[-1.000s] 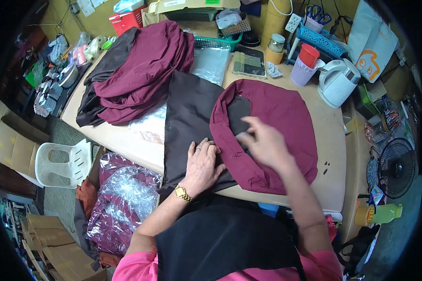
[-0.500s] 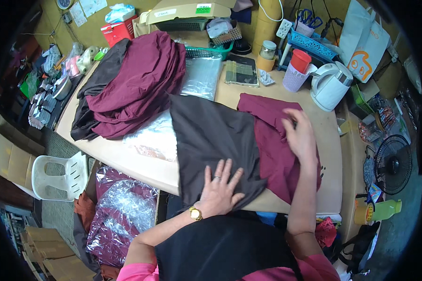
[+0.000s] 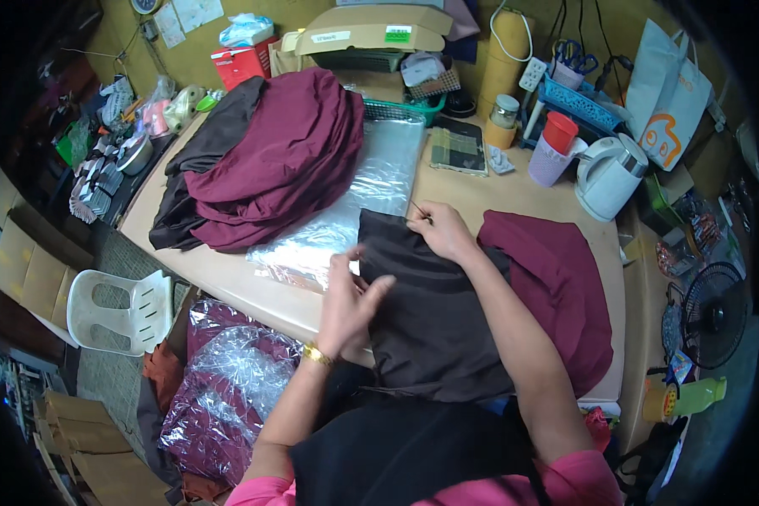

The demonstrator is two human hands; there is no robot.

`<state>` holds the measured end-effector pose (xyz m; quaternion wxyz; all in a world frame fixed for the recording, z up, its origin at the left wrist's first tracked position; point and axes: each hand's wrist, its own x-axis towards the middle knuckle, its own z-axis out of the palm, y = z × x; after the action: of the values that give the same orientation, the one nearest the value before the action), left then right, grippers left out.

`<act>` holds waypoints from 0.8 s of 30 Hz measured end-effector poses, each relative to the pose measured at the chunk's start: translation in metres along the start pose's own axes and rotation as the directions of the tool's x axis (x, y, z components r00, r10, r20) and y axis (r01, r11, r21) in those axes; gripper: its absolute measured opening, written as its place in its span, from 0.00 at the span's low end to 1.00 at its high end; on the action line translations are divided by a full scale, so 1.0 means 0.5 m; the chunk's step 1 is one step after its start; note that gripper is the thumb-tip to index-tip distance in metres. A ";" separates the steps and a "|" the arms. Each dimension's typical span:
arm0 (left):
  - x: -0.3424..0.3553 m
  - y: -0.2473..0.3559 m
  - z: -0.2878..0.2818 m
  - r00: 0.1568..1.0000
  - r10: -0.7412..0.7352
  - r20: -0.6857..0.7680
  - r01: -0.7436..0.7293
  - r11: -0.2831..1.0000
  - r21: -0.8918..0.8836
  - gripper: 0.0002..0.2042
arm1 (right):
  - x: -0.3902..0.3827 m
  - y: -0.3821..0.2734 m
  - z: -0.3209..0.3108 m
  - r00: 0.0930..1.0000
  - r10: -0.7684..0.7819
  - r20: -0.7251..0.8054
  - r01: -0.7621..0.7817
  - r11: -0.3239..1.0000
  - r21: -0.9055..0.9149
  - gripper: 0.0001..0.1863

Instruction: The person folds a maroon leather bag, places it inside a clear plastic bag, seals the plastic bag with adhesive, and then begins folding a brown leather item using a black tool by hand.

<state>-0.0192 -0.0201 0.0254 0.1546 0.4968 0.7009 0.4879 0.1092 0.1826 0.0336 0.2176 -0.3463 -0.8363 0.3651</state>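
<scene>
In front of me on the table, a piece of dark brown cloth [image 3: 430, 329] lies spread out, joined or overlapped at its right by maroon cloth [image 3: 569, 295]. My left hand [image 3: 347, 299] is at the brown cloth's left edge, thumb spread from the fingers and nothing visibly gripped. At the cloth's far edge, my right hand [image 3: 440, 232] is closed, its fingers pinched together. Something small and dark with a thin tip shows at those fingers, too small to name. Whether the right hand also grips the cloth is unclear.
A large heap of maroon and dark cloth [image 3: 278, 160] covers the table's far left, beside clear plastic bags [image 3: 388, 164]. At the back right stand a white kettle [image 3: 607, 181] and a lilac cup [image 3: 551, 160]. Plastic-wrapped maroon bundles [image 3: 228, 379] sit below the table's left edge.
My right hand has moved left from the maroon cloth to the brown cloth's far edge. My left hand lifted off the brown cloth toward its left edge. The far edge now sits nearer me.
</scene>
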 end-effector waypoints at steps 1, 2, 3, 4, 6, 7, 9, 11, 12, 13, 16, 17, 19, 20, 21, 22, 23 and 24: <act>0.022 -0.049 -0.016 0.996 0.037 -0.076 -0.038 0.999 -0.007 0.41 | -0.028 -0.037 -0.008 1.000 -0.017 0.012 0.017 1.000 0.004 0.11; 0.043 -0.078 -0.015 0.995 -0.066 -0.074 0.053 0.984 -0.168 0.42 | -0.058 -0.065 -0.017 0.999 -0.051 -0.007 0.051 0.998 0.033 0.10; 0.063 -0.061 -0.019 0.992 -0.120 0.041 0.127 0.957 -0.261 0.37 | -0.086 -0.081 -0.026 0.997 -0.075 -0.035 0.077 0.995 0.060 0.10; 0.073 -0.039 -0.024 0.974 -0.161 0.157 0.206 0.917 -0.340 0.32 | -0.109 -0.094 -0.028 0.996 -0.079 -0.035 0.081 0.995 0.058 0.10; 0.078 -0.023 -0.019 0.957 -0.150 0.248 0.261 0.817 -0.514 0.25 | -0.143 -0.115 -0.022 0.995 -0.055 -0.089 0.082 0.938 0.336 0.09; 0.081 -0.015 -0.013 0.930 -0.110 0.350 0.327 0.682 -0.654 0.19 | -0.156 -0.123 -0.018 0.996 -0.034 -0.079 0.064 0.904 0.423 0.10; 0.070 0.012 0.000 0.948 -0.083 0.309 0.283 0.667 -0.689 0.15 | -0.178 -0.137 -0.026 0.997 -0.051 -0.062 0.067 0.955 0.290 0.10; 0.059 0.030 0.010 0.960 -0.094 0.265 0.264 0.622 -0.737 0.10 | -0.193 -0.127 -0.025 0.991 -0.096 -0.089 0.108 0.983 0.148 0.11; 0.055 0.035 0.012 0.959 -0.089 0.269 0.264 0.625 -0.735 0.10 | -0.199 -0.127 -0.027 0.991 -0.094 -0.095 0.108 0.983 0.149 0.11; 0.047 0.040 0.014 0.954 -0.115 0.278 0.288 0.613 -0.735 0.10 | -0.209 -0.129 -0.029 0.989 -0.098 -0.107 0.111 0.986 0.123 0.11; 0.032 0.042 0.015 0.946 -0.134 0.295 0.312 0.625 -0.716 0.09 | -0.224 -0.119 -0.030 0.985 -0.119 -0.127 0.130 0.988 0.080 0.11; 0.027 0.046 0.012 0.945 -0.143 0.295 0.316 0.642 -0.699 0.09 | -0.229 -0.114 -0.031 0.981 -0.139 -0.132 0.148 0.987 0.060 0.11; 0.018 0.050 0.016 0.942 -0.152 0.299 0.322 0.660 -0.678 0.09 | -0.238 -0.114 -0.033 0.978 -0.146 -0.151 0.158 0.985 0.075 0.11; 0.013 0.051 0.020 0.928 -0.199 0.314 0.371 0.536 -0.758 0.09 | -0.242 -0.114 -0.034 0.974 -0.159 -0.164 0.175 0.981 0.088 0.12; 0.009 0.052 0.023 0.911 -0.242 0.334 0.407 0.398 -0.822 0.08 | -0.245 -0.111 -0.036 0.974 -0.156 -0.167 0.173 0.981 0.090 0.12; 0.009 0.048 0.024 0.910 -0.241 0.337 0.409 0.401 -0.820 0.08 | -0.246 -0.108 -0.038 0.975 -0.151 -0.165 0.167 0.982 0.089 0.12; 0.009 0.042 0.024 0.905 -0.206 0.371 0.421 0.323 -0.848 0.08 | -0.248 -0.105 -0.041 0.976 -0.147 -0.163 0.162 0.983 0.088 0.12; 0.009 0.040 0.025 0.900 -0.169 0.402 0.434 0.242 -0.868 0.08 | -0.250 -0.100 -0.045 0.975 -0.146 -0.167 0.162 0.983 0.090 0.12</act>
<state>-0.0017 -0.0091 0.0373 0.5846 0.2170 0.3396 0.7041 0.1851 0.0762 0.0723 0.3293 -0.2969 -0.8204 0.3610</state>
